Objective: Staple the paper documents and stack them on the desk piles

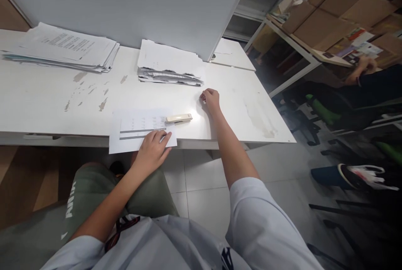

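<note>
The left hand [153, 146] lies flat, fingers spread, on thin printed sheets [138, 131] that overhang the table's [47, 102] near edge. A smooth cream stapler [179, 118] rests just beside them. The right hand [211, 99], curled into a loose fist, sits further in on bare, scuffed white tabletop. Two ragged paper stacks [168, 68] line the far edge; the right corner stays free.

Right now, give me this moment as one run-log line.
left hand: flat on paper sheets | right hand: closed, on table | stapler: on sheets, untouched | paper stack: behind
</note>
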{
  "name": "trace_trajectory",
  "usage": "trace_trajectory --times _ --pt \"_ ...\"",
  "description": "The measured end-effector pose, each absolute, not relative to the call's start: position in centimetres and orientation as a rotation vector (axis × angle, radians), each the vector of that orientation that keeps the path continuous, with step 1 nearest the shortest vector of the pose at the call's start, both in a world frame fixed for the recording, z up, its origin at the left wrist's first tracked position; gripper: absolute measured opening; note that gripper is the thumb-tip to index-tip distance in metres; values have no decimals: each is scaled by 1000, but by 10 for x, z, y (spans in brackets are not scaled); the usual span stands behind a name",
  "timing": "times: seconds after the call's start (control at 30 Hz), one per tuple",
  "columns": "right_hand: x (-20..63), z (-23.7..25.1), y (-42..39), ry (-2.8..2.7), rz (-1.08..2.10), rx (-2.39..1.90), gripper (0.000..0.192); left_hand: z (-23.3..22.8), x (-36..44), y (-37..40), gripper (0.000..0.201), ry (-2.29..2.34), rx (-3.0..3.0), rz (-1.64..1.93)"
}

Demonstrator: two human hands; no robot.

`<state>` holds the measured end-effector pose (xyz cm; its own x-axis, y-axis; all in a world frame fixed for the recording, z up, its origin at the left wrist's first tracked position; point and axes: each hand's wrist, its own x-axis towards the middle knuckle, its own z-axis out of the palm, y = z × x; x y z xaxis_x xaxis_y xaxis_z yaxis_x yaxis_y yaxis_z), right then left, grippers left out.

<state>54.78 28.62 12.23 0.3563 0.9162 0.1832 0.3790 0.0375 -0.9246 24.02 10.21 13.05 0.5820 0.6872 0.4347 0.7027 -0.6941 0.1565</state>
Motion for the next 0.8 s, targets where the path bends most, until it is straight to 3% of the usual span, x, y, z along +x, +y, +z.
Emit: trace_trajectory --times 0.37,0.63,0.8 --pt "546 124 283 -1201 634 -1539 19 100 161 64 47 -1144 -2582 -926" --pt "545 123 280 -1207 616 -1547 20 68 56 32 37 -1968 -2277 -672" --pt "545 125 277 -1205 618 -1541 19 38 31 24 59 -2458 -1985 -430"
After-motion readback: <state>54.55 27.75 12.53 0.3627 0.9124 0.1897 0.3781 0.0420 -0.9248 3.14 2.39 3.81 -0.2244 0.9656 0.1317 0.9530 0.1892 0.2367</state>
